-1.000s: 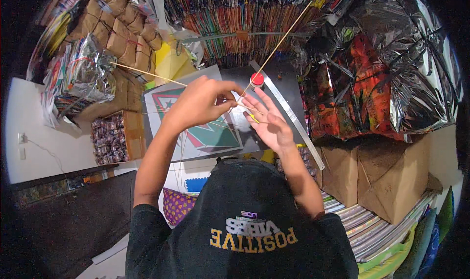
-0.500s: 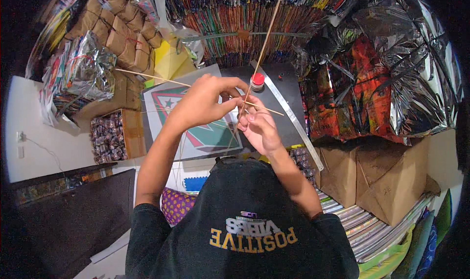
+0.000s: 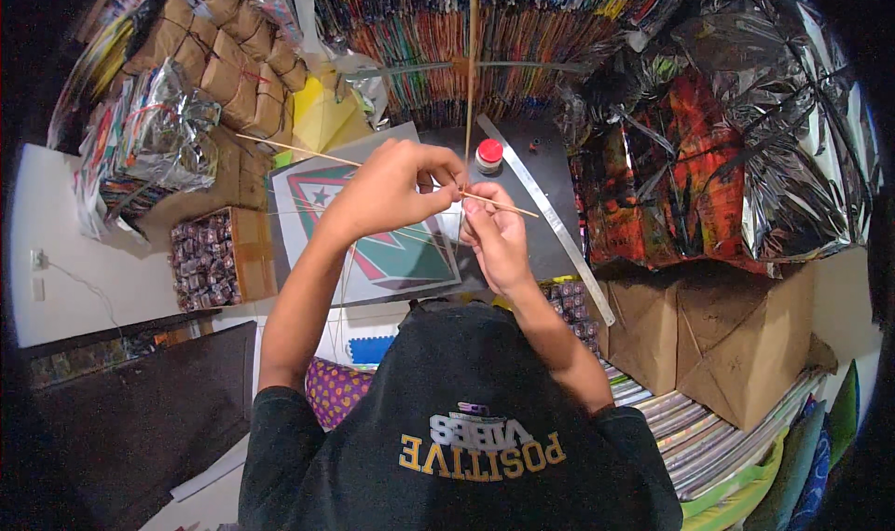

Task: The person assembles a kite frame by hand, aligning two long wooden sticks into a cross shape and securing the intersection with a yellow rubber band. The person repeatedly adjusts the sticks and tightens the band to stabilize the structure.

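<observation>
Two thin bamboo sticks cross between my hands above the dark work board. One long bamboo stick [image 3: 472, 74] runs away from me toward the far stacks. The other crosswise stick [image 3: 516, 208] slants from behind my left wrist to the right of my fingers. My left hand [image 3: 392, 191] pinches at the crossing with thumb and fingertips. From below, my right hand [image 3: 501, 247] is closed on the sticks at that same crossing, its thumb on top. Any tie there is too small to make out. Beneath lies a white sheet [image 3: 424, 149] with a green and red star design.
A small red-capped jar [image 3: 488, 155] stands just beyond my right hand, beside a long metal ruler [image 3: 550, 209]. A box of small wrapped pieces [image 3: 250, 251] sits at left. Black plastic bundles [image 3: 671, 177] and brown cartons [image 3: 736, 344] crowd the right; stacked colourful sheets [image 3: 410, 41] line the back.
The long stick has swung left at its far end, from slanting right to nearly straight ahead. My right fingers have turned and closed in at the crossing. My left hand has barely moved.
</observation>
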Motion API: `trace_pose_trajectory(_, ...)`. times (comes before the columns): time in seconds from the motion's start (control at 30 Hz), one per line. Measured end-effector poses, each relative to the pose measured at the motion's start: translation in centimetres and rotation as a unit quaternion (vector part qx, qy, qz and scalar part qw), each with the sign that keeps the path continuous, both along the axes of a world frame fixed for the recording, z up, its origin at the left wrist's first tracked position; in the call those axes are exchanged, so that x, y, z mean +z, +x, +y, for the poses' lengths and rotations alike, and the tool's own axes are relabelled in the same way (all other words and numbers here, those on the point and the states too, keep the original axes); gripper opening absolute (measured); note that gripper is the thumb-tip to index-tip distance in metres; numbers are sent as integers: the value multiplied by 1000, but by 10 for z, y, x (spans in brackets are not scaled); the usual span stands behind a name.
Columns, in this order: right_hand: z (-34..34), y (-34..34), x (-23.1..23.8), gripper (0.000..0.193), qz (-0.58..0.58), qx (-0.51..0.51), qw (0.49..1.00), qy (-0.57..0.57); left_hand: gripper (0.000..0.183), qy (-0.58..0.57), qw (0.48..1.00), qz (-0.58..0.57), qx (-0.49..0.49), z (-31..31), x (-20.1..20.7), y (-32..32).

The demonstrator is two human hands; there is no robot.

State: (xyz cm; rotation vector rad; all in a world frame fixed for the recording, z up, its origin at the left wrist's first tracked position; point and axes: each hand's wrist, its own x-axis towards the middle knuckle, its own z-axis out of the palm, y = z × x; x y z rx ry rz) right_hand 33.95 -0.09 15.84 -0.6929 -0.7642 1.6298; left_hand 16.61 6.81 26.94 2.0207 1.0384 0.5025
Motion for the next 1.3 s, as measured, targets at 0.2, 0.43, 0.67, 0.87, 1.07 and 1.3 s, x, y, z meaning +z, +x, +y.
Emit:
trace_pose_trajectory(0.2, -2, -2, 11, 20, -39, -25, 999, -18, 17, -6, 1000, -30, 5, 4, -11, -2)
trace_pose_trajectory(0.43, 2, -6, 10, 13, -51, -82, 995, -29, 21, -27, 999, -27, 19, 4, -14, 1)
trace_pose_trajectory(0.67, 5, 2, 11, 11, 45, -102, 993, -48, 28, 334, 937, -11, 100, -14, -3, 10)
trace_pose_trajectory(0.87, 5, 8, 8, 12, 88, -80, 992, -49, 20, 38, 971, -142, 188, -47, -45, 19)
trace_pose_trajectory(1.07, 4, 5, 20, 11, 69, -67, 994, -46, 26, -138, 883, -396, 211, -56, -64, 40)
trace_pose_trajectory(1.3, 0, 6, 20, 12, 71, -62, 995, -37, 29, -143, 860, -417, 257, -63, -61, 47)
